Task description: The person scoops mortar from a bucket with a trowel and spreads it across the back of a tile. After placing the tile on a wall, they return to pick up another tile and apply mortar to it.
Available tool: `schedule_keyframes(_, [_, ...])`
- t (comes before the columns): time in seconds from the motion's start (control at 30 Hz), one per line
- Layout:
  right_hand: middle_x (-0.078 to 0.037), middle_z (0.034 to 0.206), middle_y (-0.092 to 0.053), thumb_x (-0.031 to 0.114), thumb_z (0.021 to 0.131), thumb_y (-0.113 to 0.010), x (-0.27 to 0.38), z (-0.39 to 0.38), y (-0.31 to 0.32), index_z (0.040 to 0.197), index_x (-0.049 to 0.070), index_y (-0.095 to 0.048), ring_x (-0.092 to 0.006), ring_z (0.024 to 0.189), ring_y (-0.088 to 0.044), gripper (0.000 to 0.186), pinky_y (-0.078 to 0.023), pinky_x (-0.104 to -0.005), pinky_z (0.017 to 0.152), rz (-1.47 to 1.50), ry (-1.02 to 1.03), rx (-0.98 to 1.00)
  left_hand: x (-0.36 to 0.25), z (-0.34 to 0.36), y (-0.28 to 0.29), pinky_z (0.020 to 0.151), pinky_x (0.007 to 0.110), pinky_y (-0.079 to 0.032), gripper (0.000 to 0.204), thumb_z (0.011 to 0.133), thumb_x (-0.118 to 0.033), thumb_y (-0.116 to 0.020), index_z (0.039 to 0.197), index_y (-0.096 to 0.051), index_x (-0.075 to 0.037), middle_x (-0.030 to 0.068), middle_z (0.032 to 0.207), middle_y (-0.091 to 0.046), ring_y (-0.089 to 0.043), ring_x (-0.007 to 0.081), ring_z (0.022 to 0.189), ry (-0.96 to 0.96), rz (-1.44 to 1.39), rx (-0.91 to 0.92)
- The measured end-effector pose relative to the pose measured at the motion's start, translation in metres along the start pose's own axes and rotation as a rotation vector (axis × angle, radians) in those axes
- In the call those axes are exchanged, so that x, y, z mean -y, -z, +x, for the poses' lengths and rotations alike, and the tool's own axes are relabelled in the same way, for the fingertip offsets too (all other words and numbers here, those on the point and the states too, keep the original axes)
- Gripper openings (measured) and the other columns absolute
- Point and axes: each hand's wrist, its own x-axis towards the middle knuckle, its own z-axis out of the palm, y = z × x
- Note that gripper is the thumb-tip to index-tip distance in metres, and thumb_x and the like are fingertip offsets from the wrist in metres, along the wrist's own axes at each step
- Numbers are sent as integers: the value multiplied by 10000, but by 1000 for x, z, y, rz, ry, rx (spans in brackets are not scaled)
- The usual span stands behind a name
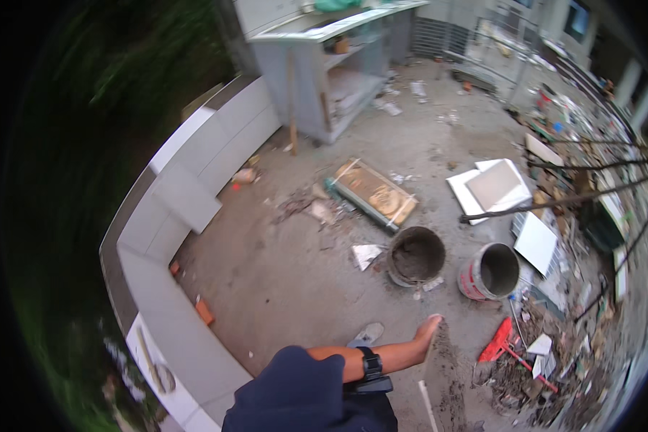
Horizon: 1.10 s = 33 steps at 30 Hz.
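My left hand [429, 331], at the end of a bare forearm with a black wrist strap, is closed on the upper end of a long, mortar-crusted board [443, 389] running down out of the lower edge. A pale thin strip [425, 403] lies along it. Beyond my hand are a grey mortar-stained bucket [415, 255] and a white-and-red bucket [488, 272]. A red plastic tool [495, 338] with a long handle lies in rubble to the right. My right hand is out of view.
A low tiled wall [198, 155] curves along the left, holding an unclear tool [155, 367]. Behind stands a grey counter unit [317, 93]. A strapped flat package [374, 194], white panels [536, 245], brick pieces [204, 311], branches and heaped debris lie around the concrete floor.
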Motion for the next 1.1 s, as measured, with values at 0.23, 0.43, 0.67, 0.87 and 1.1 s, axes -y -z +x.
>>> schedule_keyframes(0.23, [-241, 1301, -469, 402, 970, -380, 38, -234, -5, 1339, -23, -389, -334, 1208, -466, 563, -391, -471, 1015, -226, -140, -553, -63, 64, 33, 807, 326, -481, 285, 964, -281, -470, 1127, -549, -60, 52, 970, -596, -574, 169, 888, -79, 146, 412])
schedule_keyframes(0.43, [-172, 1353, -460, 535, 959, -372, 93, -264, -108, 1349, 43, -396, -359, 1242, -448, 628, -365, -487, 1052, 1258, -225, -1427, -70, 124, 16, 724, 313, -510, 156, 948, -162, -506, 891, -600, -52, 47, 849, -635, -610, 157, 813, -252, 386, 569])
schedule_keyframes(0.67, [-183, 1398, -433, 584, 942, -345, 56, -242, -90, 1390, 39, -368, -366, 1265, -431, 706, -345, -490, 1067, 1269, -109, -1354, -37, 183, -3, 707, 353, -530, 223, 965, -200, -453, 900, -598, -44, 95, 896, -662, -633, 198, 805, 110, 266, 650])
schedule_keyframes(0.87, [-172, 1404, -433, 577, 937, -358, -9, -180, -35, 1404, 56, -364, -368, 1276, -421, 700, -333, -493, 1072, 1412, -117, -1336, -15, 202, -84, 890, 437, -504, 288, 977, -235, -410, 1097, -582, -38, 170, 1067, -646, -626, 302, 984, 194, 29, 623])
schedule_keyframes(1.1, [-121, 1468, -363, 506, 956, -405, -46, -79, 68, 1442, 64, -318, -307, 1347, -334, 662, -255, -451, 1116, 1249, -51, -1360, -1, 170, -252, 1082, 468, -347, 454, 1007, -267, -342, 1388, -404, -26, 132, 1348, -497, -469, 309, 1244, 181, 121, 897])
